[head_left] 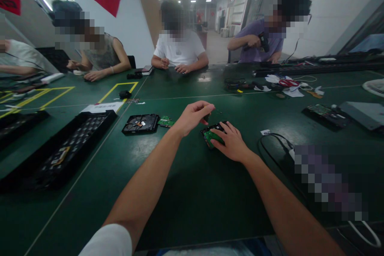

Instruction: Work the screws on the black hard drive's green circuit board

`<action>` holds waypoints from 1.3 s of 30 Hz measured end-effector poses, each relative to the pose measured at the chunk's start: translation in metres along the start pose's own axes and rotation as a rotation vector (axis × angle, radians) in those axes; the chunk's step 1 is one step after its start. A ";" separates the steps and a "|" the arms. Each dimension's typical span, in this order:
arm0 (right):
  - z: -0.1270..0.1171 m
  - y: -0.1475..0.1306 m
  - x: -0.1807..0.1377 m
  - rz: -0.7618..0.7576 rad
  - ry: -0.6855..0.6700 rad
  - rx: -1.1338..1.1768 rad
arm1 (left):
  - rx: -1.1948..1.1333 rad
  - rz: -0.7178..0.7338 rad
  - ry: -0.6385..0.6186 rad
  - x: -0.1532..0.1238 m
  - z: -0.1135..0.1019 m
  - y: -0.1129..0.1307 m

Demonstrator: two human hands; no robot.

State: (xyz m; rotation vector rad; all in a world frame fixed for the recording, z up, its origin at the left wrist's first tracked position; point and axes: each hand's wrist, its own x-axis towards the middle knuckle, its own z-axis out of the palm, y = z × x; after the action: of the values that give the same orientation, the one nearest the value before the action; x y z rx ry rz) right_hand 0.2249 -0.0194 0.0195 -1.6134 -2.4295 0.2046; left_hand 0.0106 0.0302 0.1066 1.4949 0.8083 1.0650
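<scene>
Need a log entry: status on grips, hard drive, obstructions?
Left grip raised, contents unclear. Right grip spread on hard drive. Drive's green board faces up. Tiny bits just beyond.

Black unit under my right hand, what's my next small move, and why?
Perhaps steady the black unit with your right hand and lower your left hand to its green board: the right is spread over the unit, and the left is poised close by with thumb and finger together. What the left pinches, if anything, is unclear.
</scene>
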 end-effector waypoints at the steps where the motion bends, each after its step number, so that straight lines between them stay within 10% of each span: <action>1: 0.000 0.000 0.000 0.000 -0.002 0.000 | 0.035 0.012 0.017 0.000 0.000 0.000; 39: 0.001 0.001 -0.001 -0.008 0.011 0.002 | -0.103 -0.014 -0.044 0.000 0.000 -0.003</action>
State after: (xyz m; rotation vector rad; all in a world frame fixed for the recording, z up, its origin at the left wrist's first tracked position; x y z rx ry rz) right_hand 0.2259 -0.0201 0.0186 -1.5990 -2.4267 0.1955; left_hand 0.0107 0.0309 0.1033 1.4192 0.7214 1.0443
